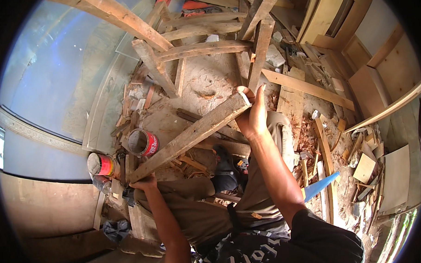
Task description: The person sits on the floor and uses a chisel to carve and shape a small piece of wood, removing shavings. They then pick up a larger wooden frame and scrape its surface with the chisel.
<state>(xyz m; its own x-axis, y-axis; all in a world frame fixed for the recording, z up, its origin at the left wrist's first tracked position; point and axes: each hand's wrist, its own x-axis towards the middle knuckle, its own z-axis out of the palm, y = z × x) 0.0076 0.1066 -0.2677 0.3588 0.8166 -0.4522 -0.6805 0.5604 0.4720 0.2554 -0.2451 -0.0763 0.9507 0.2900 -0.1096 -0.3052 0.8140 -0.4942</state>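
Observation:
A rough, weathered wooden beam slants across my lap, its far end up and to the right. At its lower near end, my left hand is closed around the underside, with most fingers hidden by the wood. My right hand supports the far end, palm against it and the thumb side pointing upward; some fingers curl behind the wood. Beyond the beam stands a wooden frame with curved crosspieces and splayed legs, close to my right fingertips. Under the beam my foot in a dark clog shows partly.
Two open paint tins, one red and one red and yellow, stand at the left by large glass panels. Planks, offcuts and shavings litter the right side. A blue saw-like blade lies near my right elbow. Cabinet-like woodwork stands far right.

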